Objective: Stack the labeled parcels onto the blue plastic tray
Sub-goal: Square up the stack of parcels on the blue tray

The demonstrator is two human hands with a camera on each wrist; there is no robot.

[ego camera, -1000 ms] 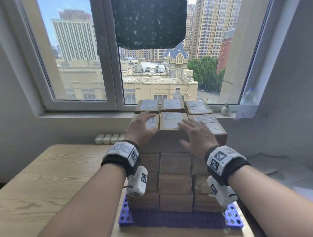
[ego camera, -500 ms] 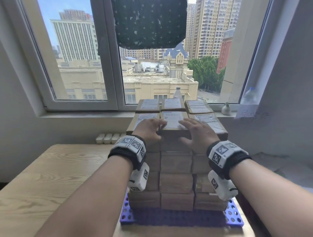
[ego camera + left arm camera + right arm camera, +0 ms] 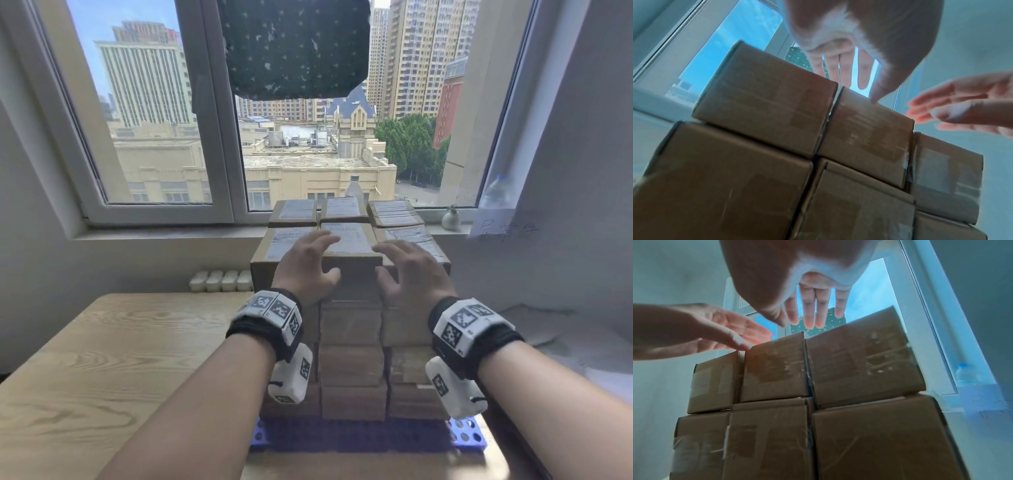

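Brown labeled parcels stand several layers high on the blue plastic tray at the table's near edge. The top front middle parcel carries a white label. My left hand hovers at its left front corner with fingers spread and straight. In the left wrist view the left hand's thumb tip touches that parcel's top edge. My right hand is at the parcel's right front corner, also spread, and holds nothing. In the right wrist view its fingers hang just above the parcel.
The wooden table stretches to the left of the tray. Behind the stack runs the window sill with a small vase and a plastic bottle. White blocks lie by the wall. A dark cloth hangs overhead.
My left hand has slid right from the left top parcel to the middle parcel's left corner. The right hand has barely shifted. Both hands now flank the middle parcel.
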